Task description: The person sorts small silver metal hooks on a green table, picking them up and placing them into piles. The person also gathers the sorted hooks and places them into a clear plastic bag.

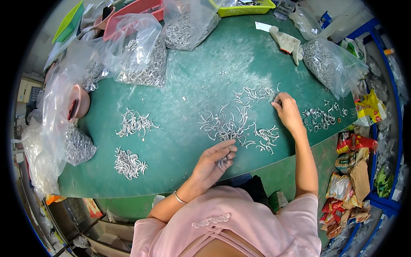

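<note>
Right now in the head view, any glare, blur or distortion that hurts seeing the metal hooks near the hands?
Head view: strong fisheye, the green table edge bows and corners go black. Lighting is even and shadows soft. The plastic bags glare white. The metal hooks glint but stay sharp. The left hand and right hand show no motion blur; the small pieces in the left fingers are too fine to resolve.

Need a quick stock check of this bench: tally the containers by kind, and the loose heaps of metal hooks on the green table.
Clear plastic bags of metal hooks: 5
Plastic trays: 3
Pink bowl: 1
Loose hook heaps on the green table: 5
Total: 14
</note>
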A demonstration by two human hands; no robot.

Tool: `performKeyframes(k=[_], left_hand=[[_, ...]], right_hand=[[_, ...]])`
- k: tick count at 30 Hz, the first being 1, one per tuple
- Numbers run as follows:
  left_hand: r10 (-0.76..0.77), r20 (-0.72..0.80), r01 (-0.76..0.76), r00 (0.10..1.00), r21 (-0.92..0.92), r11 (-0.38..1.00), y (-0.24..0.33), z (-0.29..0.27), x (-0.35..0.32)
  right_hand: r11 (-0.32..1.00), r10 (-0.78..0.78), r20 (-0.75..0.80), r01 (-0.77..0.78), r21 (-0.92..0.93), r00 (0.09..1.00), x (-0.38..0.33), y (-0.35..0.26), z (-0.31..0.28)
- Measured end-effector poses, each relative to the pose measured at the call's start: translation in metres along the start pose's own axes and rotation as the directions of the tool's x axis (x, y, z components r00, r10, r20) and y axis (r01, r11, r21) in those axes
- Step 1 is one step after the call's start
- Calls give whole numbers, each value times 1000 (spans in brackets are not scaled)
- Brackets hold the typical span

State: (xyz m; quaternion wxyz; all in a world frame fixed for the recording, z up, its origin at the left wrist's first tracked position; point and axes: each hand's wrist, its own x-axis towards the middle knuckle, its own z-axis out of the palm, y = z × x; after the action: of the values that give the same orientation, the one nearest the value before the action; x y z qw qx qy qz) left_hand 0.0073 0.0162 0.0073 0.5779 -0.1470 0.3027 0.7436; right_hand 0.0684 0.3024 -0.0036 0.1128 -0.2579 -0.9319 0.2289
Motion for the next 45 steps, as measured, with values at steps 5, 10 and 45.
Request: performKeyframes(k=[5, 10, 45], left_hand=[[-28, -18, 25, 999, -122, 992, 1, 25, 9], [-54, -29, 50, 998, -127, 991, -4, 30, 19], [-101, 8, 102, 995, -122, 987, -4, -13, -16]], right_hand=[[867, -105, 219, -19, 498, 970, -37, -57, -15], [910, -128, 101, 76, 408, 987, -18, -52, -16], [563, 108, 273, -285, 775, 956, 8, -39, 15]])
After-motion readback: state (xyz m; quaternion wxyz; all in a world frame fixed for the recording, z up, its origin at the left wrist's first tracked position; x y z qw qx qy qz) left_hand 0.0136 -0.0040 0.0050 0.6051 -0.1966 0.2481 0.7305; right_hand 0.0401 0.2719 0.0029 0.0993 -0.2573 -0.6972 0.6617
